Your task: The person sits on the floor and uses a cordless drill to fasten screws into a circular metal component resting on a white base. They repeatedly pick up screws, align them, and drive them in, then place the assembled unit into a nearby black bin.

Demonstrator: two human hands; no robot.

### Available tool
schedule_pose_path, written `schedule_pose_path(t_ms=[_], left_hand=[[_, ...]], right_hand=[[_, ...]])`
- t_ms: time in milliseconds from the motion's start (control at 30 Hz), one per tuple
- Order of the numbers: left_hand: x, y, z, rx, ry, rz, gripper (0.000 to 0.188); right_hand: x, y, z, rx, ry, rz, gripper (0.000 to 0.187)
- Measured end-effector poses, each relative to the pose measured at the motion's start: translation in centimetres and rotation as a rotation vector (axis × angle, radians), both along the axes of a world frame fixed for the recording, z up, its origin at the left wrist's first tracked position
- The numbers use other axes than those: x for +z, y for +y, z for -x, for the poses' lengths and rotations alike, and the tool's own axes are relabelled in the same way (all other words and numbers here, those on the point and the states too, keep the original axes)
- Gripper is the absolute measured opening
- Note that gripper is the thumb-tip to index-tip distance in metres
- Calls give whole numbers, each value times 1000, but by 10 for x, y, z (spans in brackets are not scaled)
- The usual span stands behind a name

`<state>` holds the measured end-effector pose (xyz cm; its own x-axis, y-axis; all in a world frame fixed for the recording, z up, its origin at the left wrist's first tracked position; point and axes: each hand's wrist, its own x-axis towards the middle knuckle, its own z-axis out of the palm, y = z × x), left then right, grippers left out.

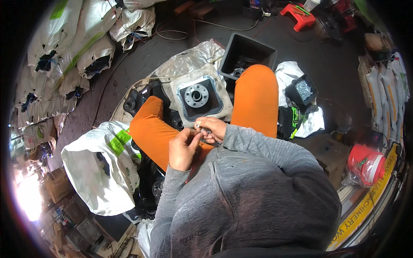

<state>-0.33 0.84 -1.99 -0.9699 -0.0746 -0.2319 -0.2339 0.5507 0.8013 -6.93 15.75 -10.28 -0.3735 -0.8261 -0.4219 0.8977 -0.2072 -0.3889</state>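
My left hand and my right hand meet in front of my lap, close together. The right hand's fingers are curled around small shiny metal pieces, too small to name. The left thumb and fingertips pinch at the same spot; what they grip is mostly hidden. Just beyond my hands, between my knees, a round metal flange with a ring of holes lies in a square, pale-edged holder. To the right, a small black bin holds many silver screws or similar small fasteners.
A large black crate with dark parts inside stands beyond my right knee. Black round parts lie by my left knee. An open white sack is at the left, stacked sacks behind it. A red stool stands far right.
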Motion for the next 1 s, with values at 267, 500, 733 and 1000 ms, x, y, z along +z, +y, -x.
schedule_pose_path(t_ms=[267, 500, 733, 1000], left_hand=[[-4, -13, 27, -261, 250, -50, 14], [-21, -3, 35, -39, 377, 27, 13], [-38, -10, 36, -25, 109, 5, 14], [-68, -23, 51, 77, -158, -401, 30]], right_hand=[[-15, 11, 28, 16, -53, 0, 23], [-22, 9, 37, -84, -216, 63, 31], [-27, 1, 37, -65, 5, -150, 17], [-29, 3, 46, -162, -4, -286, 28]])
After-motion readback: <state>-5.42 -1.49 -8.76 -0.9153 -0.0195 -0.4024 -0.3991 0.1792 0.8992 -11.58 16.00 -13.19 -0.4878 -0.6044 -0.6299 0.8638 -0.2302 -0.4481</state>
